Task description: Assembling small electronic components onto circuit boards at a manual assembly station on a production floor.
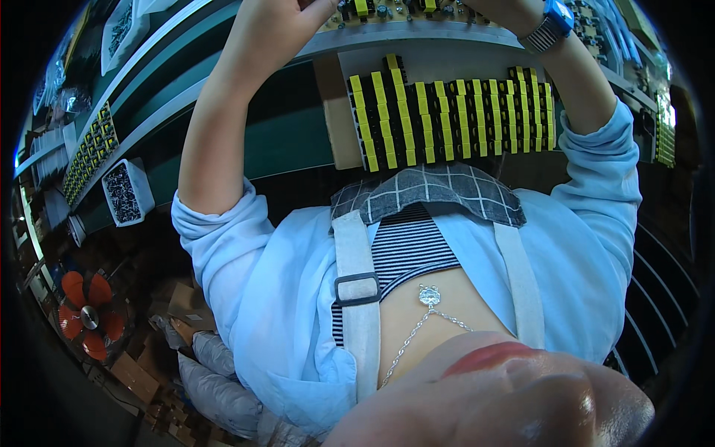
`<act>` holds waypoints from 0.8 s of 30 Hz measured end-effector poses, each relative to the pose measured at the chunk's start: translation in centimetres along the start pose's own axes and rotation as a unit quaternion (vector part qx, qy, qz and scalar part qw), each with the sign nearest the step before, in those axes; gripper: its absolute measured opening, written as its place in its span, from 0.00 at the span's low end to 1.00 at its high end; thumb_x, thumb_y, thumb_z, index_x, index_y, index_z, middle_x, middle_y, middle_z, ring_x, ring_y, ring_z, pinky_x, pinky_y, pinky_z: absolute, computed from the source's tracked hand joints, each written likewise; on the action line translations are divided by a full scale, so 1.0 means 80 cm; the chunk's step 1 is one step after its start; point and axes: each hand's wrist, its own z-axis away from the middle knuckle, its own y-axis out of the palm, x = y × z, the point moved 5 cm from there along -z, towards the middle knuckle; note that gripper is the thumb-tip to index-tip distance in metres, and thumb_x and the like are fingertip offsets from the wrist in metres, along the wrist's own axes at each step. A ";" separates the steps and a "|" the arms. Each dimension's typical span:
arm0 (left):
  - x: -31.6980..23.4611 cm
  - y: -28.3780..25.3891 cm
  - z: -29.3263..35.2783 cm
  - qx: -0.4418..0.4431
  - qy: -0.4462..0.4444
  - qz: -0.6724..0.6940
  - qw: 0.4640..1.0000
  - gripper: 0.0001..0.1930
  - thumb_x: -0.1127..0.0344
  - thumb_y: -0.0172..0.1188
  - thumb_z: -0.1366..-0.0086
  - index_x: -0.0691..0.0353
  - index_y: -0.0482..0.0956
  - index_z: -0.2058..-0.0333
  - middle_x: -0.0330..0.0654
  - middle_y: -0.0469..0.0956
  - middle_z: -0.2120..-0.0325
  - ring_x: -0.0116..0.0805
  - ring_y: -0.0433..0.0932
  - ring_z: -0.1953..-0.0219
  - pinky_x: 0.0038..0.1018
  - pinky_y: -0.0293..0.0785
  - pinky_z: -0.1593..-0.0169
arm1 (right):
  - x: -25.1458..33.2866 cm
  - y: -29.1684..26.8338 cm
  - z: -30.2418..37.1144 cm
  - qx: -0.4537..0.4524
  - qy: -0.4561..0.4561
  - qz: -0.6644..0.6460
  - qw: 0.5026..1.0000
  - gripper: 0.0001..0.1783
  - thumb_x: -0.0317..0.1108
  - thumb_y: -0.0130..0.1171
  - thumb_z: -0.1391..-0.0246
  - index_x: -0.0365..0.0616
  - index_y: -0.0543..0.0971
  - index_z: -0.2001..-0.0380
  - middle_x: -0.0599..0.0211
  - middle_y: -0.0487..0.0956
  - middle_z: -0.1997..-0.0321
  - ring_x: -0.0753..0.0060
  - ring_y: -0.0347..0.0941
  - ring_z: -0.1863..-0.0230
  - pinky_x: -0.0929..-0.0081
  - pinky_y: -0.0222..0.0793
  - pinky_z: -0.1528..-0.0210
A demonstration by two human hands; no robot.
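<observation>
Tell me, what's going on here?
A person is working at a bench, with the left hand and right hand near opposite ends of the visible stretch of circuit board. The fingers are mostly cut off by the top edge, so I can't tell what they hold. Closer to the person's body, rows of yellow-and-black component blocks stand side by side, apparently not being handled.

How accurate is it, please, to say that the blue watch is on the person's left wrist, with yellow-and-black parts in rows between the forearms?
Not quite: the head view shows the blue watch on the right wrist, not the left. The yellow-and-black parts are indeed in rows between the forearms.
</observation>
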 end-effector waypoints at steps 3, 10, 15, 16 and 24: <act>-0.018 0.007 -0.016 0.022 0.046 -0.068 0.996 0.16 0.75 0.61 0.41 0.69 0.76 0.53 0.48 0.79 0.66 0.35 0.79 0.64 0.26 0.75 0.60 | 0.006 -0.013 0.006 0.025 0.008 -0.006 1.000 0.13 0.38 0.65 0.50 0.44 0.79 0.63 0.59 0.81 0.64 0.55 0.78 0.62 0.65 0.74 0.60; -0.032 0.008 -0.029 -0.018 0.178 -0.207 0.962 0.18 0.73 0.60 0.44 0.69 0.76 0.54 0.55 0.79 0.65 0.52 0.77 0.63 0.36 0.74 0.55 | 0.036 0.039 0.069 0.095 -0.156 -0.078 0.980 0.18 0.29 0.62 0.46 0.45 0.77 0.50 0.62 0.77 0.53 0.62 0.78 0.57 0.72 0.78 0.60; -0.032 0.021 -0.044 0.016 0.194 -0.289 0.937 0.16 0.72 0.59 0.43 0.67 0.76 0.54 0.53 0.80 0.67 0.51 0.77 0.63 0.37 0.73 0.57 | 0.088 0.069 0.082 0.110 -0.098 0.033 0.989 0.18 0.28 0.62 0.45 0.44 0.77 0.50 0.61 0.76 0.50 0.67 0.79 0.56 0.77 0.79 0.60; -0.032 0.021 -0.044 0.018 0.189 -0.305 0.933 0.16 0.72 0.59 0.43 0.67 0.77 0.54 0.52 0.80 0.67 0.50 0.77 0.63 0.37 0.73 0.57 | 0.089 0.070 0.080 0.129 -0.087 0.035 0.987 0.20 0.27 0.61 0.45 0.45 0.76 0.48 0.61 0.75 0.48 0.66 0.79 0.56 0.75 0.79 0.59; -0.022 0.026 -0.045 0.029 0.170 -0.340 0.924 0.14 0.72 0.59 0.43 0.65 0.78 0.56 0.50 0.80 0.69 0.46 0.77 0.61 0.36 0.72 0.57 | 0.094 0.084 0.074 0.182 -0.071 0.068 0.978 0.26 0.22 0.60 0.47 0.47 0.73 0.43 0.62 0.73 0.46 0.65 0.78 0.55 0.74 0.79 0.59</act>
